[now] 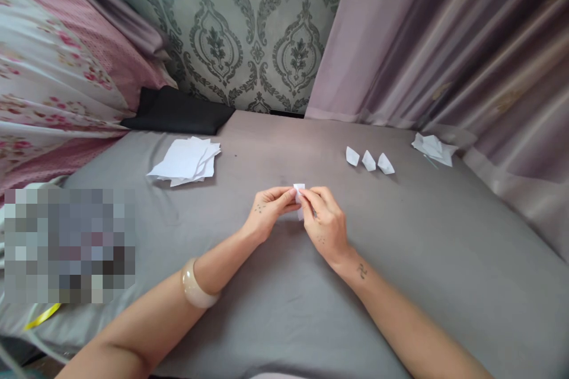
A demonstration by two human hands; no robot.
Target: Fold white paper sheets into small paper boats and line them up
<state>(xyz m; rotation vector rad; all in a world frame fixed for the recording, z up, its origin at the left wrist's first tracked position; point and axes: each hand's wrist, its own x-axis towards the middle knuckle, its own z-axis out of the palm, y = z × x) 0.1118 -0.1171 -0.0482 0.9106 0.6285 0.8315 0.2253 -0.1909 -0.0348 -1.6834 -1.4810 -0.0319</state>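
Between my two hands, above the grey sheet, is a small folded piece of white paper. My left hand pinches its left side between thumb and fingers. On the other side, my right hand grips it with the thumb and fingertips, and a narrow strip of the paper shows below. The fingers hide most of the folds. Three small folded white paper shapes stand in a row beyond my right hand. Farther left lies a loose stack of white paper sheets.
The grey sheet covers a broad flat surface. A folded black cloth lies at the back left. More white papers are at the right, by the purple curtain. A floral curtain hangs at left, above a blurred-out patch.
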